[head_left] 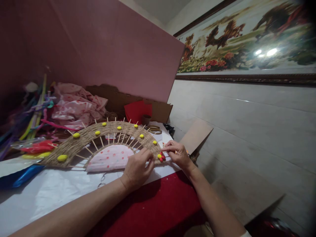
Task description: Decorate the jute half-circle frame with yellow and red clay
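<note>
A half-round fan frame [86, 138] wound with jute twine lies flat on the white table cover [49, 191]. Thin wooden sticks spread out from its centre, and several yellow beads [62, 158] dot the woven arc. A pink dotted fabric half-circle [111, 158] sits at its centre. My left hand [138, 168] presses curled fingers on the frame's right end. My right hand [177, 153] pinches at a small cluster of red and yellow beads [161, 158] at that same end; what is between its fingertips is too small to name.
Pink dotted cloth [74, 105], coloured pipe cleaners [34, 112] and plastic bags pile up at the left. Brown cardboard [118, 98], a red sheet [137, 111] and a small brown cup [146, 119] stand behind the fan. A red cloth [158, 204] covers the near edge. A tiled wall and framed painting are on the right.
</note>
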Available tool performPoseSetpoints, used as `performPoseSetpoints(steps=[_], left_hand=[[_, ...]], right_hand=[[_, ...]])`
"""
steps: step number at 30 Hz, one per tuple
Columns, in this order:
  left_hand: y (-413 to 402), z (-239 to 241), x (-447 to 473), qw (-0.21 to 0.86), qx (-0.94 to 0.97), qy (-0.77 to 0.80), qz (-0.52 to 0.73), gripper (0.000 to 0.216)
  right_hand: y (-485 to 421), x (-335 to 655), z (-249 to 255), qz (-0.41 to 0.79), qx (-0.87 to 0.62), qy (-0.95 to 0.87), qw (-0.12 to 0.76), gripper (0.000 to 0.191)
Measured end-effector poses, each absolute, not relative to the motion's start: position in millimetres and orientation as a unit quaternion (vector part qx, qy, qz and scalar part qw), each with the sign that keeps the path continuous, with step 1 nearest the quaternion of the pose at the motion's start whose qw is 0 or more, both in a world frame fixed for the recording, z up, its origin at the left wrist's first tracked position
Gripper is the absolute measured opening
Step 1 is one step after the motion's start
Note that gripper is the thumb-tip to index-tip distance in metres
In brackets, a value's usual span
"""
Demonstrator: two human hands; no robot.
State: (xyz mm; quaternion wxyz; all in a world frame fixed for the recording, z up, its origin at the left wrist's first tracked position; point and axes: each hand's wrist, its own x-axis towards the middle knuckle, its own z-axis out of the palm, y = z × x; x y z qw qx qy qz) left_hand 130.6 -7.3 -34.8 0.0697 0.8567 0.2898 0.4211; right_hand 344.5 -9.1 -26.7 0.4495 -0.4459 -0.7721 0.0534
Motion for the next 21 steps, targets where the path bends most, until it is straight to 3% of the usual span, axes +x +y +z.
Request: performPoseSetpoints(steps=[7, 21], left_hand=[[-7.9, -34.6, 130.5, 0.058, 0.855, 0.294, 0.423, 0.013], [-2.7, -37.6, 136.5, -0.044, 0.864, 0.378, 0.328, 0.006]], right_hand=[[-9.2, 341.8, -30.3, 0.016, -0.46, -0.79, 0.406, 0.039], [-10.1, 345.6, -29.0, -0.004, -0.461, -0.782, 0.418, 0.038]])
